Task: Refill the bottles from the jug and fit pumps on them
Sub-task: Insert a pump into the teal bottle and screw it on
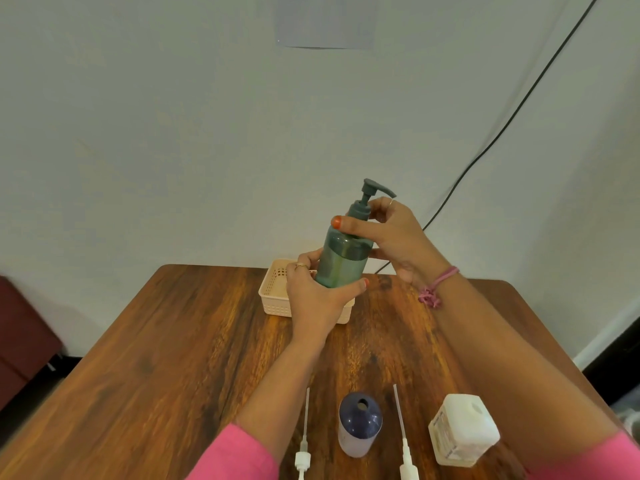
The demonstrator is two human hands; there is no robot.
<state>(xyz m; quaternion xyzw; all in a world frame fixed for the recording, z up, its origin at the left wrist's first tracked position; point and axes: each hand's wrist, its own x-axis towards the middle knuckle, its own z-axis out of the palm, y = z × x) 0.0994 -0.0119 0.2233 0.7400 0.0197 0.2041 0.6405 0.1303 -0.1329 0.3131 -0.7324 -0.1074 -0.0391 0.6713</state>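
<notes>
The table (180,341) is varnished wood with pronounced grain and a low sheen. The green bottle (341,263) is smooth translucent plastic; its pump (372,192) is matt opaque plastic. The basket (275,292) at the far edge is perforated cream plastic. Near the front edge, the clear bottle (358,426) carries a glossy dark shoulder, and the jug (462,431) is milky plastic with a paper label.

On the table (138,341), a basket (273,292) sits at the far edge, centre. A bottle with pump (341,258) is held above it, left hand (311,296) low, right hand (391,233) at the collar. Nearest the viewer, left to right: loose pump (303,452), open bottle (358,424), second pump (403,445), jug (462,431).
</notes>
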